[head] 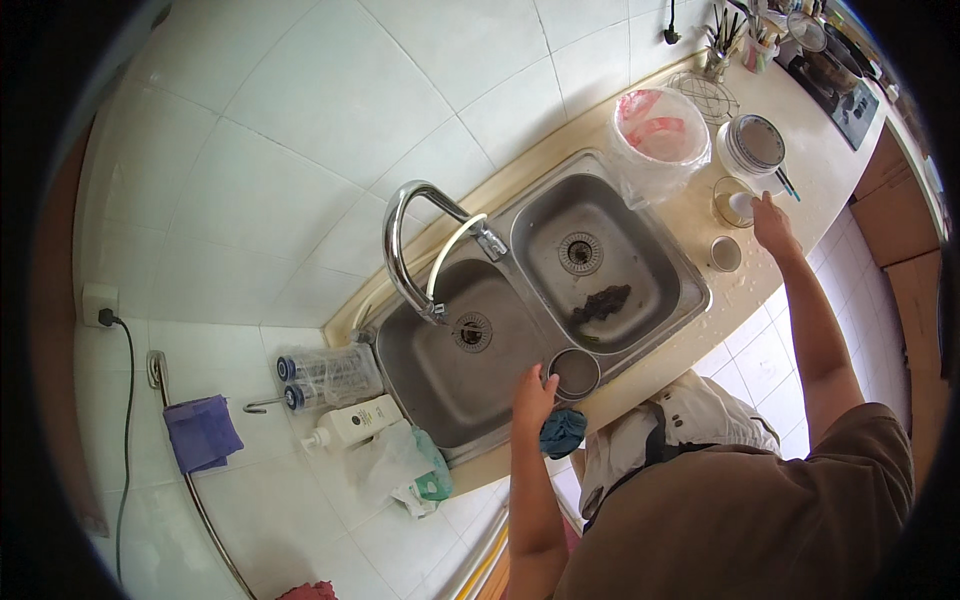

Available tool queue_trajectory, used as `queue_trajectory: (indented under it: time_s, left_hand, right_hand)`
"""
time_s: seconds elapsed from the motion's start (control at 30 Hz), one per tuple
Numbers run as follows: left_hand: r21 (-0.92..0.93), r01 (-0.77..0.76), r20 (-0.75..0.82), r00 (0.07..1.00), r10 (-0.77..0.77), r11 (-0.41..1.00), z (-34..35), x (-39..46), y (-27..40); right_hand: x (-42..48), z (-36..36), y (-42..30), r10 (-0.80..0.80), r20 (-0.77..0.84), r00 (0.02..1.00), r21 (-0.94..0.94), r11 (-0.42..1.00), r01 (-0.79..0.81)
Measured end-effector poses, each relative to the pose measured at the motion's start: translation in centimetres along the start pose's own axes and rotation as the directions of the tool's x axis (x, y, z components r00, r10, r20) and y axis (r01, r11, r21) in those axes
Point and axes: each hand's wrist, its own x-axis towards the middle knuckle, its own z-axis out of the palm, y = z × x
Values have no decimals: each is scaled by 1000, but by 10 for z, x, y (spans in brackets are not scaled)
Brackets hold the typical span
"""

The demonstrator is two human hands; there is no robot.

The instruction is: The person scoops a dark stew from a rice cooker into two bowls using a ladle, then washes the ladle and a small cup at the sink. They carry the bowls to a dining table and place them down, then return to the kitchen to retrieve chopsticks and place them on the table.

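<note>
My right hand (772, 225) reaches over the counter at the far right. Its fingers hold a small white rounded object (741, 205) at a clear glass bowl (721, 213); its exact kind is too small to tell. A small white cup (725, 254) stands just below. My left hand (534, 397), thumb and fingers apart, is beside a round, dark-bottomed container (576, 373) on the front rim of the steel double sink (536, 307). I cannot tell whether the fingertips touch it. A dark teal cloth (564, 433) hangs at the counter edge near my left wrist.
The chrome faucet (397, 247) arches over the left basin. Dark wet scraps (602, 304) lie in the right basin. A bag-lined bin (660, 142) and stacked bowls (754, 144) stand on the wet counter. A pump bottle (356, 421) and plastic bags (409, 465) sit left of the sink.
</note>
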Motion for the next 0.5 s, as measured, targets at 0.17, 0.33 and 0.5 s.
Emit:
queue_trajectory:
  time_s: [0.17, 0.33, 0.5]
  left_hand:
    - [-99, 28, 51, 998, -23, 995, 44, 18, -20]
    - [-125, -114, -185, 979, 90, 986, 51, 26, -47]
    - [-665, 204, -65, 942, -328, 718, -13, 34, -38]
  right_hand:
    - [18, 32, 23, -72, -28, 997, 3, 997, 73]
    - [-16, -36, -35, -125, -96, 987, 21, 992, 128]
    - [-51, -60, -136, -394, -191, 899, 559, 709, 430]
